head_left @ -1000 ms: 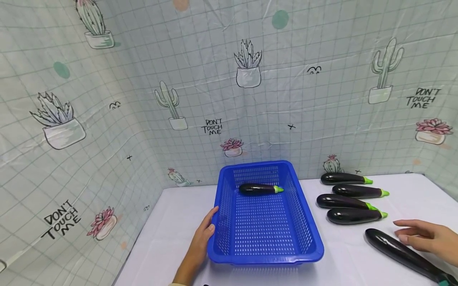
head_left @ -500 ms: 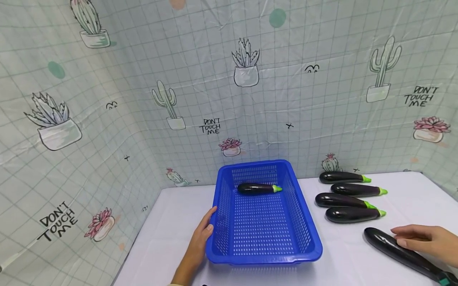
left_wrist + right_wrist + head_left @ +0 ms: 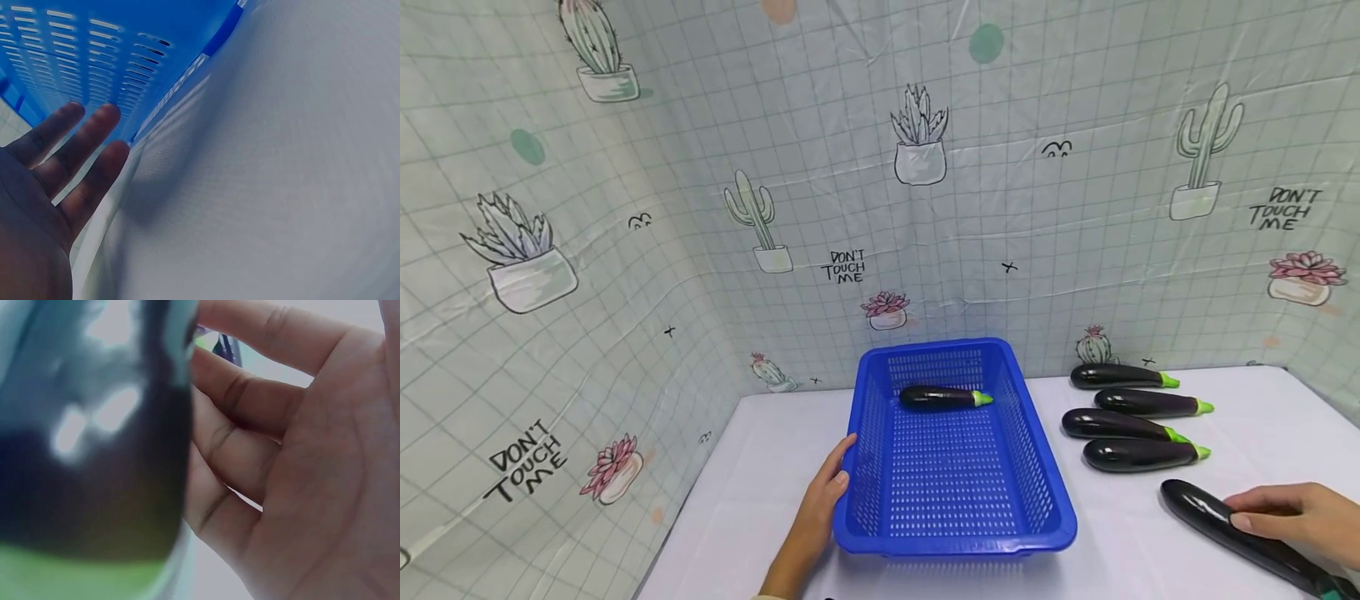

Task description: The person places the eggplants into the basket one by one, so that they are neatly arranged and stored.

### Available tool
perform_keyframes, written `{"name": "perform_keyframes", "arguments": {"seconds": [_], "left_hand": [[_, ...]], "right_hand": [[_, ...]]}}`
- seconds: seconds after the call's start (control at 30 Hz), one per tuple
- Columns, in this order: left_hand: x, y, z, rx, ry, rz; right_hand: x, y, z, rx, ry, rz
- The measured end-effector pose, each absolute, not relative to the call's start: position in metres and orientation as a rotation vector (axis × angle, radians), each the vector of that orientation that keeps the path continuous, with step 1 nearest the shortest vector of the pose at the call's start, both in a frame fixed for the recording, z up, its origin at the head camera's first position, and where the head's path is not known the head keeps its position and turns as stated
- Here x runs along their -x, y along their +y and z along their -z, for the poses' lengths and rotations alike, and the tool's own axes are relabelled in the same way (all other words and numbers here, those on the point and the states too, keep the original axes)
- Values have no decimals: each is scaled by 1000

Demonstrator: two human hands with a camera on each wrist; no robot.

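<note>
A glossy dark eggplant [image 3: 1197,507] lies slantwise on the white table at the front right. My right hand [image 3: 1292,518] grips its middle from above, thumb on the near side. In the right wrist view the fingers [image 3: 244,447] curl along the eggplant [image 3: 94,487], which looks large and blurred. A blue perforated basket [image 3: 955,543] stands mid-table, with one eggplant [image 3: 940,397] lying across its far end. At the basket's left side rests my left hand [image 3: 816,508], thumb by the rim. The left wrist view shows straight fingers [image 3: 78,156] along the outer wall.
Several eggplants [image 3: 1138,454] with bright green stems lie in a loose group right of the basket, toward the back. Behind the table [image 3: 752,467] hangs a grid-patterned cloth [image 3: 970,225] printed with cacti, which also runs along the left side.
My right hand has come down onto the front eggplant, and its thumb and fingers have closed round it. The left hand and the basket have stayed in place.
</note>
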State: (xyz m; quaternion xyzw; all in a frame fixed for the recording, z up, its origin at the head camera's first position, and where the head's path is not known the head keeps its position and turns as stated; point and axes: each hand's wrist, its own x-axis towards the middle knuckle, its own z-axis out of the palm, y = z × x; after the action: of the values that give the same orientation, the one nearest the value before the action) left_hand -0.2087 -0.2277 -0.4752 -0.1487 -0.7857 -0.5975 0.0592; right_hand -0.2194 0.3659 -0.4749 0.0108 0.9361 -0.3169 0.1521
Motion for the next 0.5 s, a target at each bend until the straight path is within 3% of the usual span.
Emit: {"name": "perform_keyframes", "arguments": {"seconds": [0.5], "left_hand": [[208, -228, 474, 456, -2392, 1833]], "right_hand": [[220, 360, 470, 90, 2713, 811]]}}
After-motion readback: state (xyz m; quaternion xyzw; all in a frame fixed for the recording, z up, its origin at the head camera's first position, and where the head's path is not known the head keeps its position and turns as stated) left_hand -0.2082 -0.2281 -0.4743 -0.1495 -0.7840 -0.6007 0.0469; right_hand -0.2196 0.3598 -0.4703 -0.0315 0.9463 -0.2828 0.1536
